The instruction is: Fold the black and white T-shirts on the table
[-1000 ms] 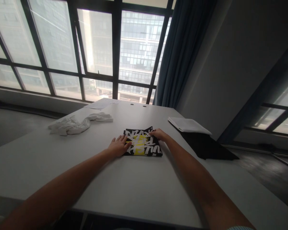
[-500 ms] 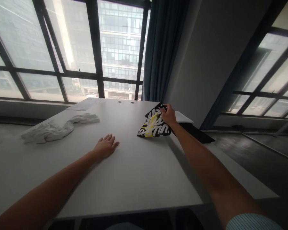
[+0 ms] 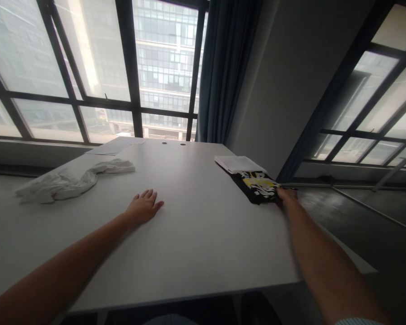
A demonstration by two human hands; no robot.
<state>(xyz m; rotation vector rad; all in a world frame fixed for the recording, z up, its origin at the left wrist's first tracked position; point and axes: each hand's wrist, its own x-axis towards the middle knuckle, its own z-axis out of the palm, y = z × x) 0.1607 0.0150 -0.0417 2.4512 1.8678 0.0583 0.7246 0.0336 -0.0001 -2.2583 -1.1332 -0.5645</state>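
On the white table (image 3: 189,243), my left hand (image 3: 144,206) lies flat with its fingers apart, holding nothing. My right hand (image 3: 288,197) is at the table's right side, gripping the edge of a black, white and yellow patterned cloth (image 3: 260,184). That cloth lies over a black cloth (image 3: 253,197), next to a folded white cloth (image 3: 240,164). The fingertips of my right hand are partly hidden. A crumpled white cloth (image 3: 77,183) rests to the left of my left hand.
White sheets (image 3: 113,146) lie at the table's far left corner. Two dark round inserts (image 3: 164,143) are set near its far edge. Windows, a blue curtain (image 3: 219,72) and a grey pillar (image 3: 277,90) stand beyond the table.
My right hand has moved right with the patterned cloth, which was raised and now lies lower, over the black cloth. The folded white cloth shows more fully. My left hand stays flat.
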